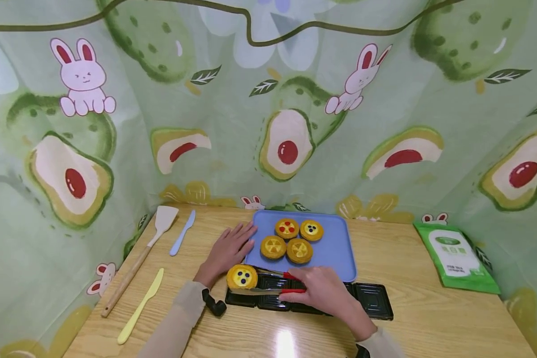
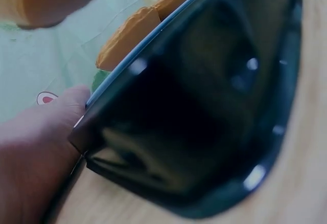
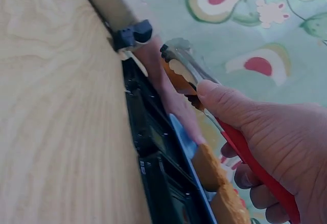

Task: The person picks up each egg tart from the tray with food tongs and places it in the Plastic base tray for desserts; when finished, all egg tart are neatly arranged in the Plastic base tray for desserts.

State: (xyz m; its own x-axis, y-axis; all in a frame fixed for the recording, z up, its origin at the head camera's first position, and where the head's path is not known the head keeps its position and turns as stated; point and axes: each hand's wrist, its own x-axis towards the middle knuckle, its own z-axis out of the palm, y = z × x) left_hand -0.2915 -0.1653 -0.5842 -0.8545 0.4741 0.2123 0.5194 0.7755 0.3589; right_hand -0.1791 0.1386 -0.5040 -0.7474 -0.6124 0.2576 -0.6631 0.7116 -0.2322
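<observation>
My right hand (image 1: 319,293) grips red-handled metal tongs (image 1: 291,291), also seen close up in the right wrist view. Between the tong tips is an egg tart (image 1: 242,276) with blue dots on top, held over the left end of a black compartment tray (image 1: 373,301). My left hand (image 1: 229,248) rests with fingers extended at the left edge of a blue tray (image 1: 333,248). Several more tarts sit on that tray: one with red dots (image 1: 287,228), one with blue dots (image 1: 311,230) and two plain-patterned ones, such as the front right tart (image 1: 299,251).
To the left lie a spatula (image 1: 161,223) with a wooden handle, a blue knife (image 1: 183,232) and a yellow knife (image 1: 140,306). A green and white packet (image 1: 456,256) lies at the right. A patterned curtain (image 1: 232,99) hangs behind the wooden table (image 1: 429,318).
</observation>
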